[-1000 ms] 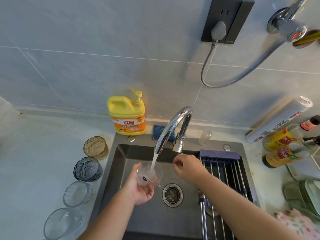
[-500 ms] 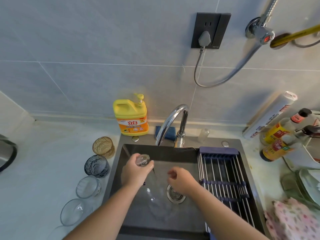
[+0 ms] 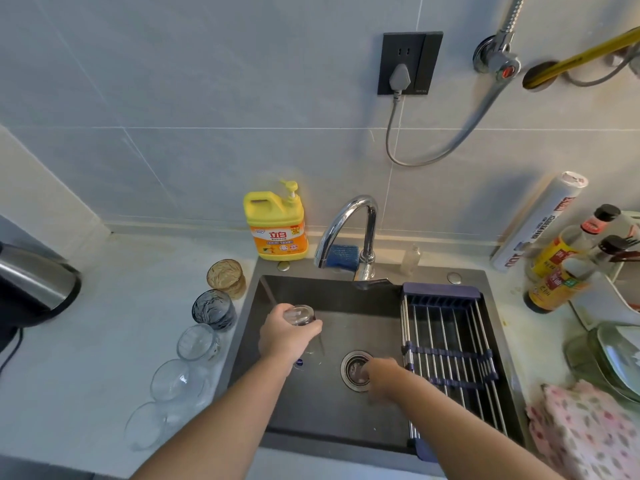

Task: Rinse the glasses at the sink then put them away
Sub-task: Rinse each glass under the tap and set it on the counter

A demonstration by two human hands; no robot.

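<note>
left hand [image 3: 287,336] grips a clear glass [image 3: 300,314] from above, fingers and thumb wrapped round its wall. the glass is turned base up, mouth down, and held over the left part of the sink [image 3: 346,296], below and left of the tap [image 3: 346,226] spout. right hand [image 3: 381,374] is low in the basin at the right edge of the drain [image 3: 351,367], back of the hand to the camera. its fingers are hidden, so whether it is open or closed cannot be told. a drying rack [image 3: 450,344] lies across the right side of the sink.

on the counter [image 3: 104,341] left of the sink, five glasses stand mouths up in a curved row. an amber glass [image 3: 227,277] is nearest the wall, with a blue-grey glass [image 3: 214,308] just beside it. three clear glasses [image 3: 199,341] continue towards the near edge.

a yellow soap bottle [image 3: 277,226] stands against the wall behind the sink's left corner. a blue sponge [image 3: 343,254] sits behind the tap. a kettle [image 3: 31,285] is at far left, and a patterned cloth [image 3: 585,434] at near right.
</note>
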